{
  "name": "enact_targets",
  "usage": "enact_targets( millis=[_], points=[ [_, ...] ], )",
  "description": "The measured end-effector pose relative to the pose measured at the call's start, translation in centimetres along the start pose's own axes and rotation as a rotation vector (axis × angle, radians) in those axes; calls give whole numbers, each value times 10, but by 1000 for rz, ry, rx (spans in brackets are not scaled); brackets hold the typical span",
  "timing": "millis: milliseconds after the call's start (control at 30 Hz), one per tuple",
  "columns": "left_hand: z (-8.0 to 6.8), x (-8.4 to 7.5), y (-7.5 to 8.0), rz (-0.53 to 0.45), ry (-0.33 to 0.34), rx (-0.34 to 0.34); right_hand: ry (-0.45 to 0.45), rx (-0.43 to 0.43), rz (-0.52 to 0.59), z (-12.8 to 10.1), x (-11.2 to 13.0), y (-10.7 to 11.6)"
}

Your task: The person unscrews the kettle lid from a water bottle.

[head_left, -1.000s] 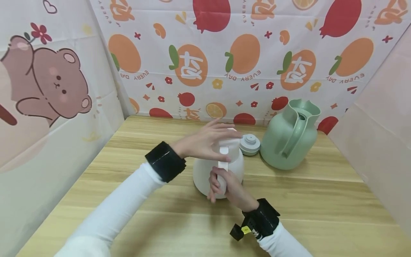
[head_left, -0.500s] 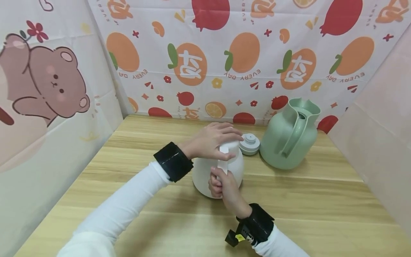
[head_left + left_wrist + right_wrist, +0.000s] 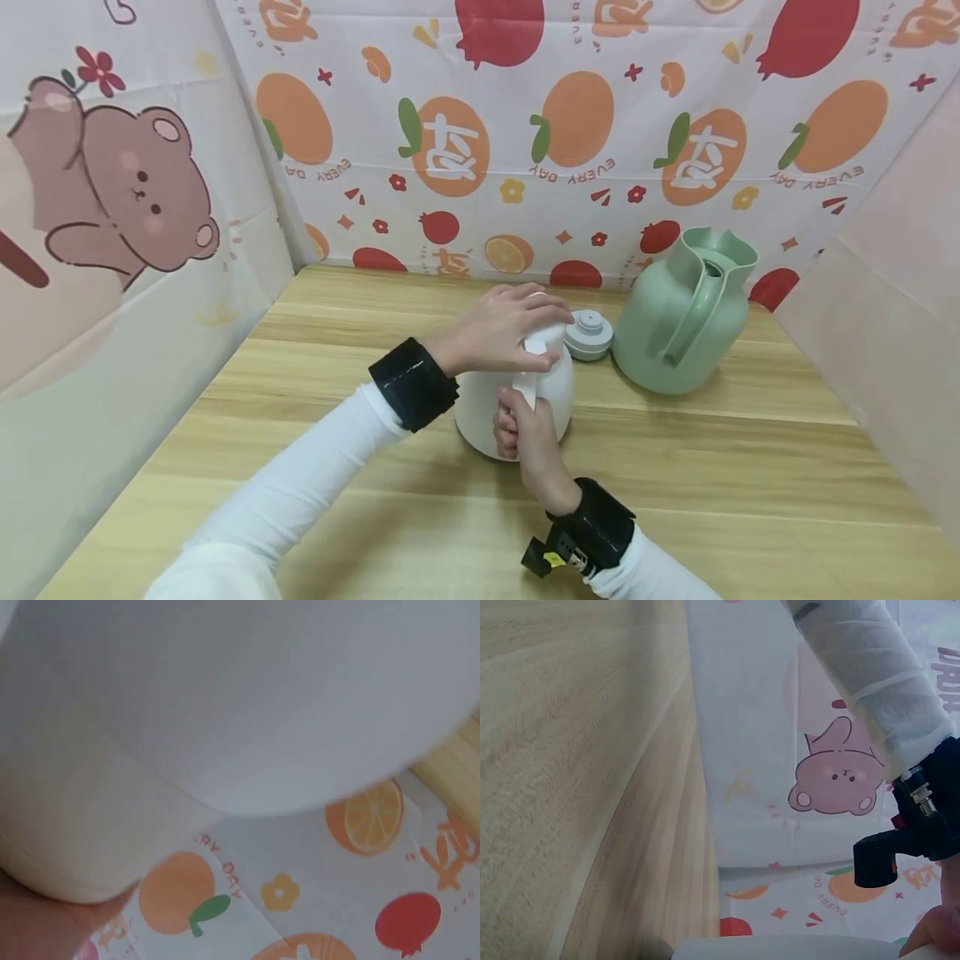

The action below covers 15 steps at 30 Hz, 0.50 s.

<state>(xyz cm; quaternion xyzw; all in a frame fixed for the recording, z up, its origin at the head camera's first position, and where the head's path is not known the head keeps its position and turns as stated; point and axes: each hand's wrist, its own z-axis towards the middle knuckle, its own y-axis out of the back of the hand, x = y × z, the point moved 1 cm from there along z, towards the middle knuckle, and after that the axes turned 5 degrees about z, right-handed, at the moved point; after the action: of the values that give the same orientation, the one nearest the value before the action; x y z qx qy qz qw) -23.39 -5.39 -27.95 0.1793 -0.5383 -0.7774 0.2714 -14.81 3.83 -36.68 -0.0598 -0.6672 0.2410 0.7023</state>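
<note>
A white thermos jug (image 3: 480, 412) stands on the table. My left hand (image 3: 502, 329) lies over its top, fingers bent over the far side and thumb on the near side; whatever is under the palm is hidden. Lower down, my right hand (image 3: 528, 433) grips the jug's handle (image 3: 527, 387) with curled fingers. The jug's pale body (image 3: 262, 712) fills much of the left wrist view, with part of the left hand (image 3: 41, 922) against it at lower left. At the bottom of the right wrist view, only an edge of the jug (image 3: 780, 949) shows.
A round pale grey lid (image 3: 588, 333) sits right behind the white jug. To its right is a green jug (image 3: 667, 333) without a lid, its handle toward me. Printed cloths (image 3: 487, 150) hang behind and beside the wooden table (image 3: 712, 467).
My left hand has come down onto the jug's top, its spread fingers bending over it. My right fingers have tightened round the handle. The jug stays in place.
</note>
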Motion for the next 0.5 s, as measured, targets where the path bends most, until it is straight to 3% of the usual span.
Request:
enact_targets(
  millis=[500],
  points=[
    [2,-21,-3,65,236,-40,-16,-17,13,0,2,-1]
  ],
)
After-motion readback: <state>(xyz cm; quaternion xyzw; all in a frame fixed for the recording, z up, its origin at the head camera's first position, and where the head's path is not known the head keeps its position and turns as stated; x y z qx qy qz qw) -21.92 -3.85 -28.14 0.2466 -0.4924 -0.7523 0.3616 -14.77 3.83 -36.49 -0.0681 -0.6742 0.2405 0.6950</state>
